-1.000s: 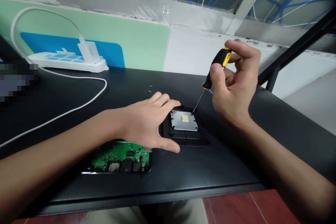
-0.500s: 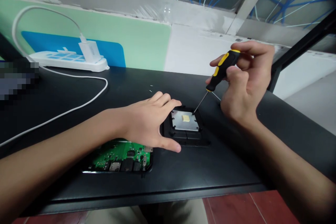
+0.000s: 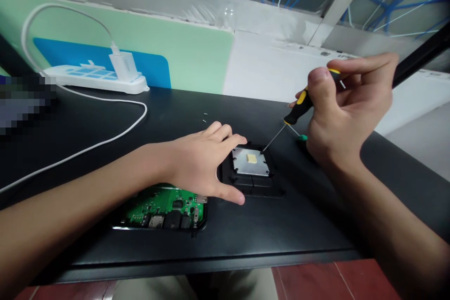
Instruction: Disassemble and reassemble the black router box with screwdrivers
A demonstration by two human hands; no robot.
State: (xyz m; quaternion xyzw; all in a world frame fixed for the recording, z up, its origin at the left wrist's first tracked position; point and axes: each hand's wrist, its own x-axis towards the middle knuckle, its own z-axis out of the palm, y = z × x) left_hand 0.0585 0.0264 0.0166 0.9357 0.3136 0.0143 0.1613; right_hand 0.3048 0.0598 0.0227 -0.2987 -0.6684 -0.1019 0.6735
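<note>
My right hand [image 3: 348, 108] is closed round the black and yellow handle of a screwdriver [image 3: 298, 108]. Its thin shaft slants down to the left, with the tip at the upper right corner of a silver metal plate [image 3: 242, 165]. A pale yellow pad [image 3: 251, 159] sits on the plate. The plate lies in a black plastic cover [image 3: 262, 189] flat on the table. My left hand [image 3: 197, 164] spans the cover's left side, index finger at the far edge and thumb at the near edge, holding it. Partly under my left wrist is a green circuit board [image 3: 165, 204] in a black case.
Two small screws [image 3: 205, 117] lie on the black table [image 3: 267, 234] beyond my left hand. A green-ended tool [image 3: 302, 138] lies behind the screwdriver. At the back left are a white power strip [image 3: 101, 82], a charger [image 3: 123, 66] and its white cable [image 3: 116, 100].
My right hand has moved right and rolled its grip on the screwdriver handle, the thumb now higher up. The tip stays at the plate's corner. The green tool end has come into sight.
</note>
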